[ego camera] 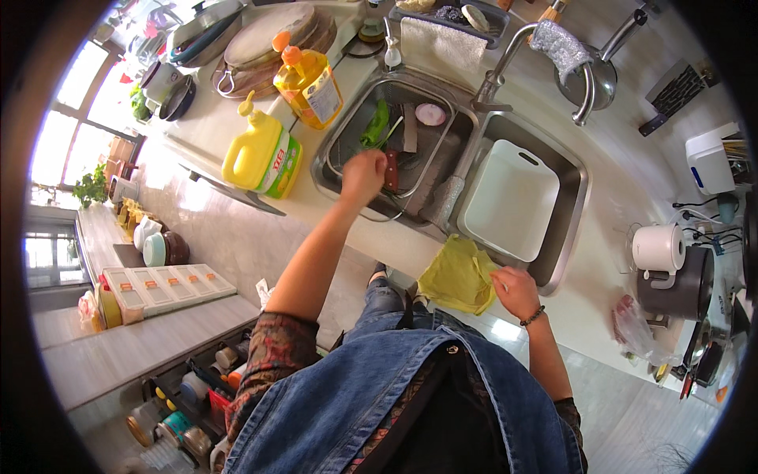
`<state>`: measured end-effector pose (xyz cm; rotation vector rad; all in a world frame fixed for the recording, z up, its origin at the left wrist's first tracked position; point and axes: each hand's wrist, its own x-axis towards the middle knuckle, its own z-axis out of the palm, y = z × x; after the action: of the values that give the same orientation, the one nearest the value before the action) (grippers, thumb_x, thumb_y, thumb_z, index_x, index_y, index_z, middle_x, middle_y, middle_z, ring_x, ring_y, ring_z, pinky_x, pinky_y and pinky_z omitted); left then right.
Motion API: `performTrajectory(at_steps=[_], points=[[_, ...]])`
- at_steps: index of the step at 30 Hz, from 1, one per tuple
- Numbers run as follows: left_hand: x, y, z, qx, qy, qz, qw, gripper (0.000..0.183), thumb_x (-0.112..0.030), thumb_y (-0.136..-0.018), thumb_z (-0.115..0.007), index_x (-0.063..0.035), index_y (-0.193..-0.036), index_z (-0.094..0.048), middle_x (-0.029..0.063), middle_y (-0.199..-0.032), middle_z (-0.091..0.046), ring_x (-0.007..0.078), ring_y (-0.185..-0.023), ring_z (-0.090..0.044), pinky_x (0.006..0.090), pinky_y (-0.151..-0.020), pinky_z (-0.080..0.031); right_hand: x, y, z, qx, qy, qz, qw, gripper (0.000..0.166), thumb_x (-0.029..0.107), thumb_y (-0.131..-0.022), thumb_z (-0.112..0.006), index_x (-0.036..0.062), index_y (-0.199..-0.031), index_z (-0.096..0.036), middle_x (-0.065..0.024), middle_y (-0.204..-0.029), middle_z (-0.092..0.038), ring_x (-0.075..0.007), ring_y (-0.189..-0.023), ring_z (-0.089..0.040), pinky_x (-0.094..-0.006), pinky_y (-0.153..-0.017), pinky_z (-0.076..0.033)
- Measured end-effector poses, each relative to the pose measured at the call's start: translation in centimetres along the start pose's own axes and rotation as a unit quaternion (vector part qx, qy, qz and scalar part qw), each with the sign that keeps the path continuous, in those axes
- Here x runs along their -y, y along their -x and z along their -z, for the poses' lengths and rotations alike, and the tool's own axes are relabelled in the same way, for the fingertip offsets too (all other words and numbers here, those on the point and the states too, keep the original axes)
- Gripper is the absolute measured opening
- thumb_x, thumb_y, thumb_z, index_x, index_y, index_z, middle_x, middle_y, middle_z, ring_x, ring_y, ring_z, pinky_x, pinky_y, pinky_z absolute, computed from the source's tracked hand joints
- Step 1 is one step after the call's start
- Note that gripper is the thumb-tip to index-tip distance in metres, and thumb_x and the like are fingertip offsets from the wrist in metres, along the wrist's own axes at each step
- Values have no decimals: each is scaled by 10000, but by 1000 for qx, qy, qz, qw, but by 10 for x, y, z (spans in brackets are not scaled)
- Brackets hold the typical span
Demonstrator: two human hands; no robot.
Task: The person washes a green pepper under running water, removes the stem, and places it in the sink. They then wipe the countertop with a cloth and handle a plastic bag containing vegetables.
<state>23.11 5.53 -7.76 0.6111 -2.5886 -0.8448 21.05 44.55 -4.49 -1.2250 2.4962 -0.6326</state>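
My left hand (365, 172) is over the near edge of the left sink basin, close to the red handle of a cleaver (391, 170); whether it grips anything is hidden. The cleaver lies in a wire basket (333, 161) with a green pepper (375, 124) and a pinkish-white round piece (430, 114). My right hand (515, 290) is at the counter's front edge, its fingertips at a yellow-green cloth (455, 276) that drapes over the edge. A white plastic basin (512, 198) lies in the right sink basin.
A yellow detergent jug (260, 151) and an orange pump bottle (311, 89) stand left of the sink, before round wooden boards (269, 38). The faucet (503, 65) arches over the divider. At the right are a white appliance (657, 247) and a plastic bag (636, 329).
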Motion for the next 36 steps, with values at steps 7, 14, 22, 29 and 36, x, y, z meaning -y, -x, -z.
performTrajectory(at_steps=[7,14,22,29,36], points=[[56,-108,-51,139,-212,137,958,448,-261,-743,-646,-27,-1094,-496,206,-1041,-575,345,-991,-562,424,-818,-473,23,-20,-8,-77,-23,-72,994,137,120,-805,-530,72,-891,-625,-97,-796,-608,-305,-722,-577,-398,-642,-449],[82,-120,-37,144,-174,120,967,415,-211,-756,-607,-24,-1112,-504,226,-1082,-545,373,-1010,-547,424,-844,-462,26,-3,-25,-108,-35,-180,977,144,107,-800,-520,76,-899,-620,-109,-844,-619,-313,-740,-584,-397,-635,-464],[53,-94,28,161,647,225,711,372,-165,-890,-519,30,-1201,-460,150,-1077,-570,272,-935,-588,362,-775,-498,37,-30,-31,-176,-38,-195,964,126,87,-810,-542,63,-901,-625,-107,-844,-625,-311,-740,-595,-377,-635,-474],[-28,-45,2,344,791,215,459,333,-189,-935,-426,7,-1203,-448,163,-1067,-571,297,-912,-596,381,-794,-515,50,-88,-14,-202,-242,-150,937,154,119,-876,-540,16,-960,-619,-113,-880,-660,-204,-791,-649,-286,-661,-499],[-116,-4,-30,331,656,177,655,323,-29,-831,-583,-58,-1121,-443,51,-1016,-549,143,-898,-544,293,-758,-466,36,-126,12,-258,-538,-134,792,313,142,-893,-557,-46,-1140,-518,-70,-969,-614,-108,-837,-584,-241,-725,-475]])
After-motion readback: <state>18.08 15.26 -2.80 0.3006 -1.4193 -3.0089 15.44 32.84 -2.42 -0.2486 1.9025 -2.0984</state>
